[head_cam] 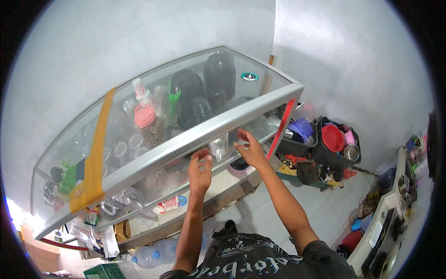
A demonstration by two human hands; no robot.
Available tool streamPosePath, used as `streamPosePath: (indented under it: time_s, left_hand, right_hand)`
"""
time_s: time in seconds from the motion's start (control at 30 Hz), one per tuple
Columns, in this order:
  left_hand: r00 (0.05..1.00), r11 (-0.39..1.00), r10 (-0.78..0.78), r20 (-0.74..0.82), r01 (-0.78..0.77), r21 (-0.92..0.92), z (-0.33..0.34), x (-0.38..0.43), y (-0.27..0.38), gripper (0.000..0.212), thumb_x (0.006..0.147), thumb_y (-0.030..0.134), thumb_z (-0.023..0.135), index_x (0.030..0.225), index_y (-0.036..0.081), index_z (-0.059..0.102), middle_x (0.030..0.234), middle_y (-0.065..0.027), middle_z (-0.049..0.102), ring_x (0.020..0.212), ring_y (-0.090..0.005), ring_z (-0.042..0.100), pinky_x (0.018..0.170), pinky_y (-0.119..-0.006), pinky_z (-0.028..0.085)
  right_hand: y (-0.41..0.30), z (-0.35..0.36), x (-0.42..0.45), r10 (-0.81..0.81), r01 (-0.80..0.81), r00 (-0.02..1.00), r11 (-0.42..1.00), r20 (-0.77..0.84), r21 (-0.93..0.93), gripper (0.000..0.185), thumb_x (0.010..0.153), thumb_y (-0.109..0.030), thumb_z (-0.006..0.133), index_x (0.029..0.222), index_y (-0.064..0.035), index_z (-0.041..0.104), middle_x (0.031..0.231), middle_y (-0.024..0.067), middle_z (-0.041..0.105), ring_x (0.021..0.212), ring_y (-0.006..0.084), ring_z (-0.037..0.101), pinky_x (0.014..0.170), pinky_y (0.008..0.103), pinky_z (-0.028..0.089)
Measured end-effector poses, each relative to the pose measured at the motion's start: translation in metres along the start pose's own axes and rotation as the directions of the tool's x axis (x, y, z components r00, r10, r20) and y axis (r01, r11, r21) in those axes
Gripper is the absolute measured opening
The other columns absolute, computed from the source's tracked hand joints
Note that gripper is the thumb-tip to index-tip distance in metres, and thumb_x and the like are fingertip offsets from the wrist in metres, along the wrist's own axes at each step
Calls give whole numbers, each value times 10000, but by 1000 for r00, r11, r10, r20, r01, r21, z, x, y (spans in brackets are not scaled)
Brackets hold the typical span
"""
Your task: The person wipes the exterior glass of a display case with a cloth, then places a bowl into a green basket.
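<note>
A clear mug (pixel 219 146) stands inside the glass display case (pixel 195 132), just under its front metal rail, handle towards me. My left hand (pixel 200 171) is to the left of the mug, fingers loosely curled with a gap before it. On the other side, my right hand (pixel 250 150) reaches to the case front, thumb and fingers apart. Neither hand appears to hold anything. Below the right hand sits a dark round dish with a pinkish rim (pixel 239 164). Behind the glass are a pink-lidded container (pixel 144 115), several clear cups (pixel 135 141) and large dark plastic-looking containers (pixel 188 94).
Yellow tape (pixel 99 150) wraps the case's left part. A red and white packet (pixel 167 205) lies on the lower ledge. To the right stand black tubs (pixel 334 157) of kitchenware. Large clear bottles (pixel 153 253) and a green crate (pixel 104 271) are low left. A stove (pixel 378 237) is at right.
</note>
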State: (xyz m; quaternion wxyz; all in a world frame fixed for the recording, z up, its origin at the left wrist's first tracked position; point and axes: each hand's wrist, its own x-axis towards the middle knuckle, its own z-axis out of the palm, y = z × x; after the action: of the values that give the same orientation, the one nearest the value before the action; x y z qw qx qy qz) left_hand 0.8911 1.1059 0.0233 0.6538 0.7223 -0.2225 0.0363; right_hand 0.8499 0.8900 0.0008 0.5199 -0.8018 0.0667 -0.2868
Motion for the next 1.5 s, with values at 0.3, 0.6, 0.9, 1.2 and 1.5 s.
streamPosePath:
  time_s: [0.3, 0.6, 0.9, 1.2, 1.5]
  left_hand:
    - [993, 986, 19, 117, 1, -168, 49, 18, 24, 303, 935, 140, 591, 1181, -33, 557, 1126, -103, 602, 1043, -156, 543, 908, -304, 416]
    - [982, 968, 189, -23, -182, 175, 157, 82, -5, 431, 923, 159, 617, 1262, -59, 466, 1269, -214, 502, 1232, -248, 471, 968, -335, 430]
    - [923, 996, -62, -379, 35, -77, 208, 158, -13, 559, 918, 219, 613, 1363, -19, 371, 1389, -214, 398, 1335, -310, 368, 1081, -426, 329]
    - [831, 976, -205, -516, 136, -169, 227, 190, -40, 577, 971, 271, 508, 1417, -29, 300, 1452, -256, 316, 1373, -352, 294, 1120, -441, 240]
    - [813, 977, -212, -542, 181, -112, 224, 204, -78, 641, 1020, 372, 323, 1473, -59, 178, 1513, -286, 234, 1420, -390, 218, 1157, -391, 177]
  right_hand:
    - [12, -17, 39, 67, -74, 997, 893, 32, 445, 360, 887, -132, 655, 1192, -3, 515, 1122, 77, 595, 1019, 149, 575, 813, 275, 492]
    - [94, -26, 148, 104, -66, 983, 968, -150, 240, 442, 867, -141, 695, 1248, -31, 502, 1108, 151, 600, 1034, 174, 581, 907, 324, 469]
    - [87, -20, 201, 137, -107, 989, 931, -63, 349, 653, 827, -355, 749, 1297, -7, 457, 1222, 211, 551, 1152, 297, 540, 889, 413, 509]
    - [157, 11, 233, -258, 256, 965, 885, -47, 390, 607, 781, -183, 761, 1283, 9, 479, 1208, 218, 587, 1113, 322, 587, 935, 409, 464]
    - [142, 44, 246, 22, -62, 994, 912, 103, 406, 513, 862, -231, 673, 1297, -31, 489, 1261, 244, 570, 1195, 320, 551, 967, 377, 439]
